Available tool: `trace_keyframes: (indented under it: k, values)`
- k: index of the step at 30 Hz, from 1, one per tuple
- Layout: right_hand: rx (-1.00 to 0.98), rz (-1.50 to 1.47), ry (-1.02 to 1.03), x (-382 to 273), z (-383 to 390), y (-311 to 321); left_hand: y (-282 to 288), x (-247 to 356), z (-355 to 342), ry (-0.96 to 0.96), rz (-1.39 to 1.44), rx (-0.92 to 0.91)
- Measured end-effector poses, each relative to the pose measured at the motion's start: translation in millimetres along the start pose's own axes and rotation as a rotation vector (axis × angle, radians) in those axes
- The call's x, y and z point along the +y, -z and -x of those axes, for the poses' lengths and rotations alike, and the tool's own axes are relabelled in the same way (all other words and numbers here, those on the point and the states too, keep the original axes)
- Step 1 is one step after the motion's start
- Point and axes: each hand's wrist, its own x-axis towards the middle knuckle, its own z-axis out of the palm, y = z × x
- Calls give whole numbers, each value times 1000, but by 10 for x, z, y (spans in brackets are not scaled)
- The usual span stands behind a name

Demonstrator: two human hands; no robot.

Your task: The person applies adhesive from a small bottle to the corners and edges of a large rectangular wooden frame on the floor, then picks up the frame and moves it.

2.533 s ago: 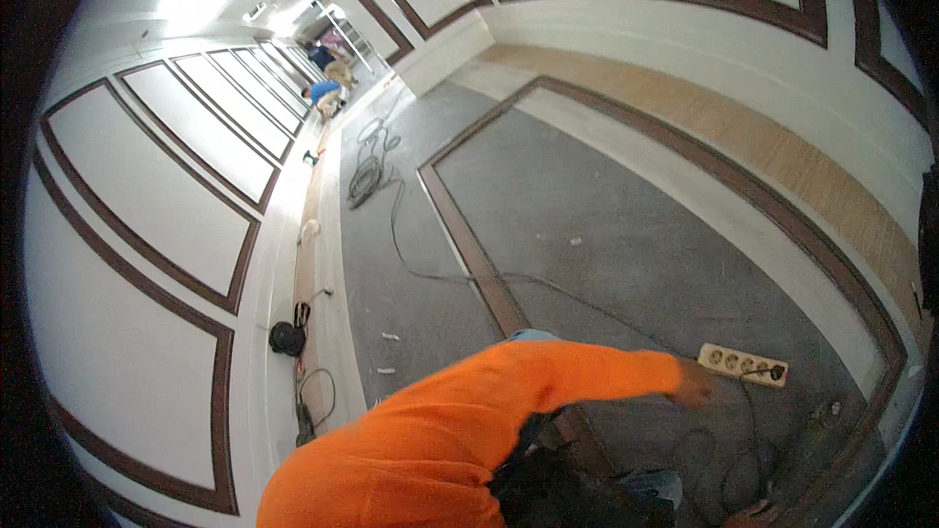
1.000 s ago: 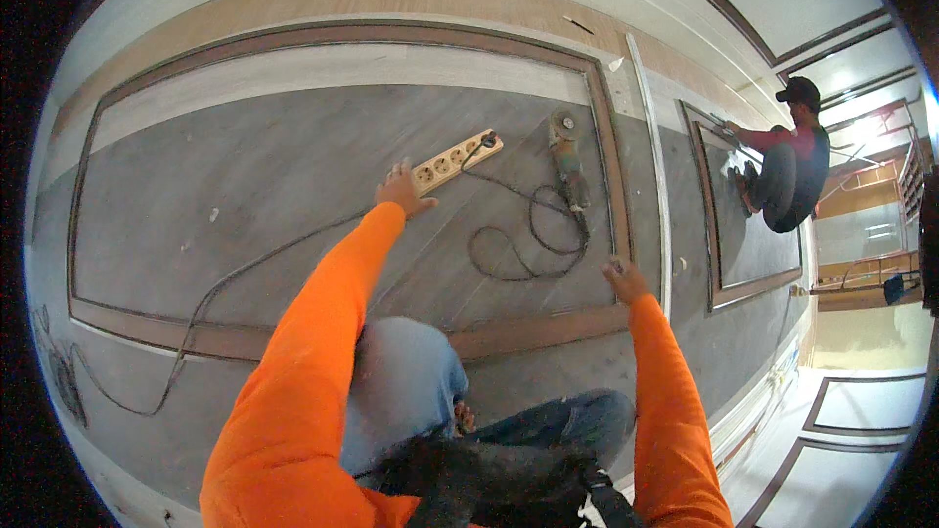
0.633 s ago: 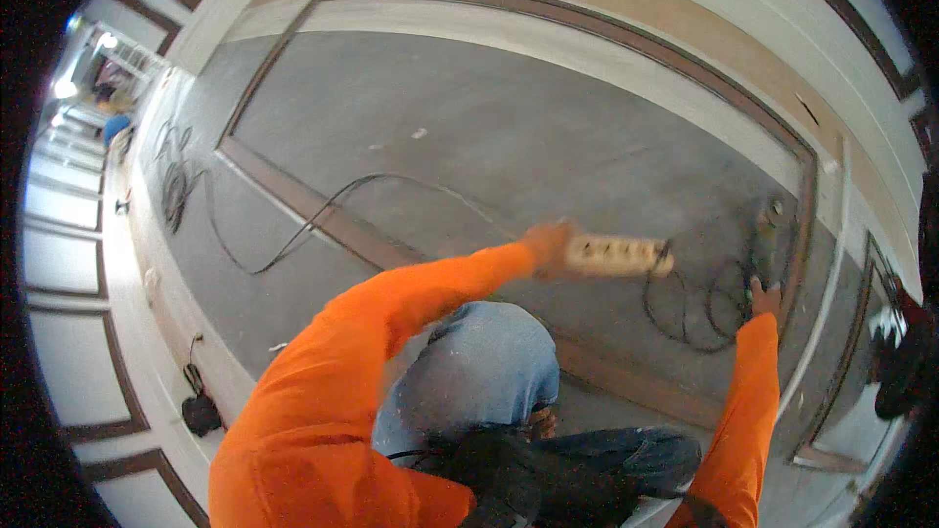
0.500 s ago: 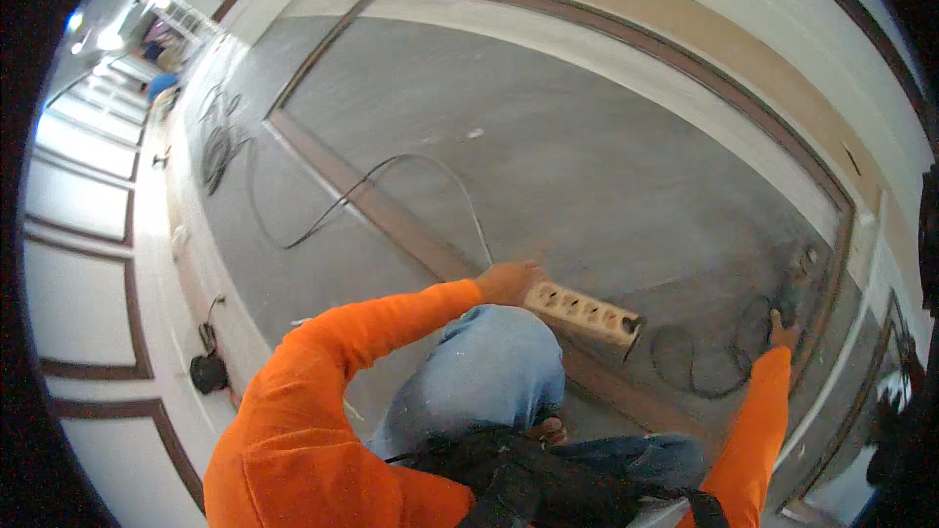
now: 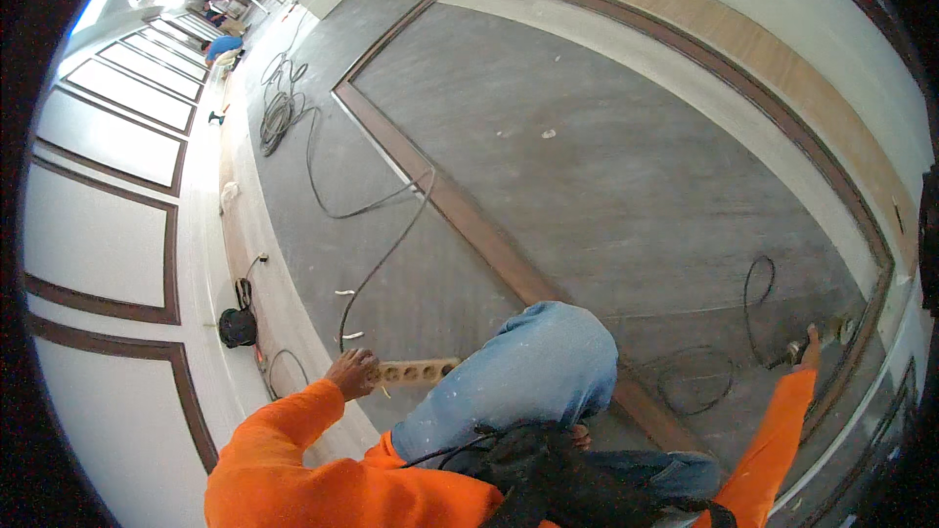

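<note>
My left hand is closed round one end of a beige power strip with a row of round sockets. It is held low over the floor, left of my bent knee, and its far end is partly hidden behind the knee. From the strip's held end a dark cable runs forward across the floor. Far to the right, my right hand reaches down to a dark tool with a round metallic end. A black cord loops beside it. The tool's kind is unclear, and the fingers are mostly hidden.
A brown strip crosses the grey floor and borders it. Coiled cable lies at the far left. A black corded object sits by the panelled wall. A person in blue is far off.
My left hand has carried the power strip leftward, from right of my knee to its left, dragging the cable along. My right hand stays by the tool at the right; the view has shifted.
</note>
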Motion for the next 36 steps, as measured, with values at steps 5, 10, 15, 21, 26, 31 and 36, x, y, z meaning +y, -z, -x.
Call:
trace_keyframes:
  k: [5,10,15,21,26,31,36]
  values:
    - [-241,-313,59,206,646,169,-687,-708,-37,10,-395,-469]
    - [-77,-246,57,593,2171,771,112,-1,-1343,223,37,-577]
    - [85,-305,-13,806,3879,708,884,1041,-2609,208,192,313]
    - [739,-263,-40,1839,4713,1042,-530,-272,-3048,214,133,144]
    - [1150,-102,-277,3914,5538,1141,-331,82,-3036,298,174,76]
    - [1142,-163,-551,4500,5412,569,-62,-64,-2980,346,306,121]
    - [1071,-270,-756,4921,5698,450,368,623,-3356,473,662,202]
